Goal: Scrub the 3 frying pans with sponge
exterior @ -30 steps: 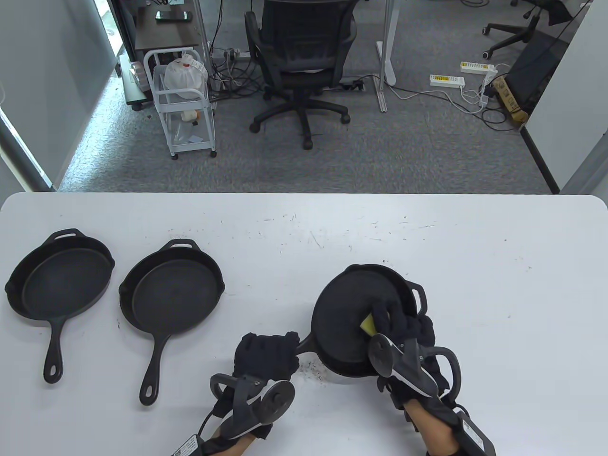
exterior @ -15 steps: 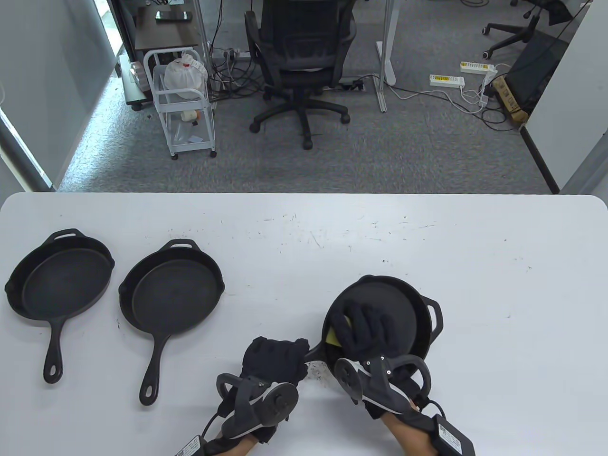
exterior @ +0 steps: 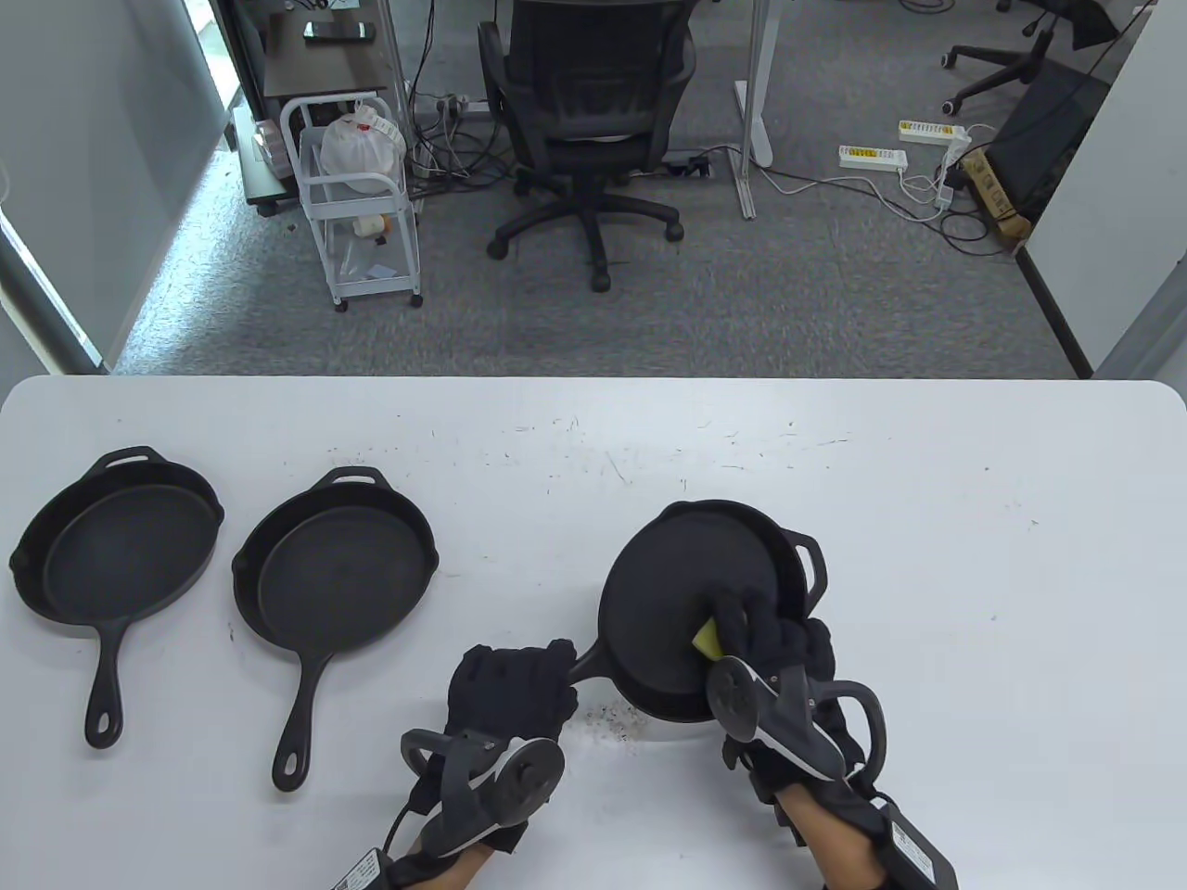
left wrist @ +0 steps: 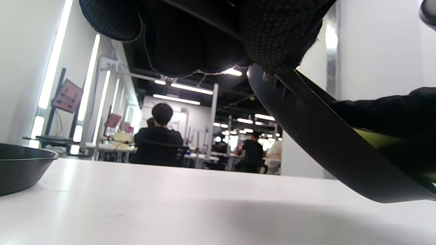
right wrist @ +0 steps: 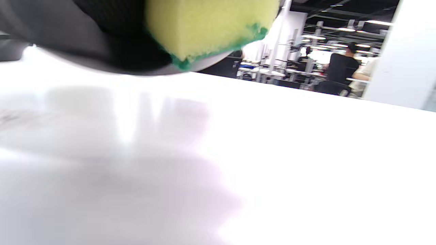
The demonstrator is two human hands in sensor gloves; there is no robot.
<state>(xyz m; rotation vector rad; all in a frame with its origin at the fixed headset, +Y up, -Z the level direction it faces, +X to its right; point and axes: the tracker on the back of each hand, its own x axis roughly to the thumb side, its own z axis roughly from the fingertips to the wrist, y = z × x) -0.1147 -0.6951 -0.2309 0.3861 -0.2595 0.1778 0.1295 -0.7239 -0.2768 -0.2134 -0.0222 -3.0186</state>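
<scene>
Pan tilted under your yellow-green sponge [exterior: 708,637], lower centre.
Your left hand [exterior: 508,688] grips the black cast-iron frying pan [exterior: 686,593] handle; your right hand [exterior: 770,640] clutches the sponge. Two matching pans [exterior: 334,579] crowd the left; white table [exterior: 974,575] right lies open.

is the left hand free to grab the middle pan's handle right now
Probably not: the left hand grips the tilted pan's handle. The middle pan's handle lies unobstructed beside it.

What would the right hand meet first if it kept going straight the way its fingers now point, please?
Probably the tilted frying pan itself: the right hand holds the sponge at its inner surface, fingers pointing up-left into it. The left hand grips its handle. Depth of contact is unclear.
</scene>
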